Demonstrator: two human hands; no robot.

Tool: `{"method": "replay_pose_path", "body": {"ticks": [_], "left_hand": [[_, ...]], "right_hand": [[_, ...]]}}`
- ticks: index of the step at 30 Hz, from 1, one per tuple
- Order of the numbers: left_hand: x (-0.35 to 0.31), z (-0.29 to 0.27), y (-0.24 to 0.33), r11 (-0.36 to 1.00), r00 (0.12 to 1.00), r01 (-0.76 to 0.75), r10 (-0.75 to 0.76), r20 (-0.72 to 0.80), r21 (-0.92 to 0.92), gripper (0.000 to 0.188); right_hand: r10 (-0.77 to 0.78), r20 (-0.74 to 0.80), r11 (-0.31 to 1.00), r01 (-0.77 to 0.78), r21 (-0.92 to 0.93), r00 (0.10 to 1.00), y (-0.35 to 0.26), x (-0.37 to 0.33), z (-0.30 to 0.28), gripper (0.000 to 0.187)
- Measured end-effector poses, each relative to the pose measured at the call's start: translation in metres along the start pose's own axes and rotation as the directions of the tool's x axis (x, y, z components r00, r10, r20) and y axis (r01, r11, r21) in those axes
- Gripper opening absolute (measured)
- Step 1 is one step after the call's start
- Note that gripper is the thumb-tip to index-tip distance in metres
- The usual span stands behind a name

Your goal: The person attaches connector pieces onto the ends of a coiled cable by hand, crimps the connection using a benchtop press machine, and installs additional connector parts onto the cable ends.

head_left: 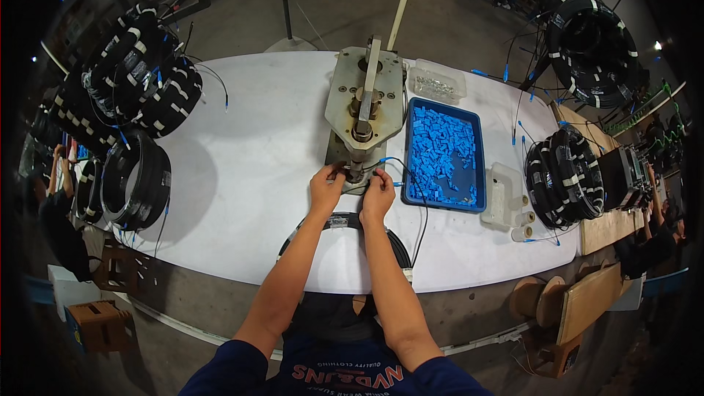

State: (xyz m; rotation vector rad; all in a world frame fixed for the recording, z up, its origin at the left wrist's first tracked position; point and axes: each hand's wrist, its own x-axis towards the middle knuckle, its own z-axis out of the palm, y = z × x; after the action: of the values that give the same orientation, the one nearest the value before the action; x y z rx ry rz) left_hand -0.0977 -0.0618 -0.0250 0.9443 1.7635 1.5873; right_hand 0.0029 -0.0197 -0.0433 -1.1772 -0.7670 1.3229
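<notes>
Left hand: in the head view, the left hand [326, 191] sits at the centre, fingers narrow and curled at the press base; what they grip cannot be told.
Right hand: the right hand [377, 194] lies just beside it, its fingertips drawn close; whether they pinch a cable end is too small to tell.
Steel press: the grey metal bench press with an upright bar lever [369, 88] stands at upper centre.
Cable: a thin black cable with a blue end [427, 209] arcs right of the right hand; a black cable coil [400, 251] lies below the press, partly behind the forearms.
Good handling: the work probably goes best with the cable seated straight and slack, and fingertips out from under the ram before the lever moves.
Surface: the white-covered table [249, 183] carries, right of centre, a dark blue plastic tray [483, 169] of small bright-blue pieces [440, 143].
Room: grey floor [330, 11] spans the top; black cable coils [158, 191] crowd the left; wooden spools [539, 301] stand at lower right.
</notes>
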Motion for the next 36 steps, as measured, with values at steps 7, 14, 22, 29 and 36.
{"method": "replay_pose_path", "body": {"ticks": [7, 14, 22, 29, 36], "left_hand": [[0.001, -0.006, -0.003, 1.000, 1.000, -0.001, 0.001, -0.022, 0.010, 0.024], [0.002, 0.000, -0.008, 0.993, 0.991, -0.120, 0.121, -0.055, 0.021, 0.020], [0.002, -0.002, -0.012, 0.996, 0.995, -0.059, 0.053, -0.081, -0.073, 0.025], [-0.016, -0.009, -0.010, 0.981, 0.978, -0.026, -0.015, -0.208, -0.194, 0.019], [-0.024, -0.017, -0.017, 0.997, 0.949, -0.037, 0.057, -0.310, 0.070, 0.018]], "right_hand": [[0.209, 0.212, 0.941, -0.255, 0.221, 0.955, -0.012, -0.002, 0.001, 0.016], [0.102, 0.242, 0.969, -0.152, 0.195, 0.965, -0.003, 0.001, 0.003, 0.015], [-0.080, 0.068, 0.988, 0.070, 0.140, 0.994, -0.004, -0.004, 0.005, 0.018], [-0.518, 0.095, 0.689, 0.481, -0.542, 0.850, -0.015, -0.018, 0.007, 0.059], [-0.415, -0.047, 0.575, 0.222, -0.787, 0.909, -0.020, -0.030, 0.015, 0.061]]}}
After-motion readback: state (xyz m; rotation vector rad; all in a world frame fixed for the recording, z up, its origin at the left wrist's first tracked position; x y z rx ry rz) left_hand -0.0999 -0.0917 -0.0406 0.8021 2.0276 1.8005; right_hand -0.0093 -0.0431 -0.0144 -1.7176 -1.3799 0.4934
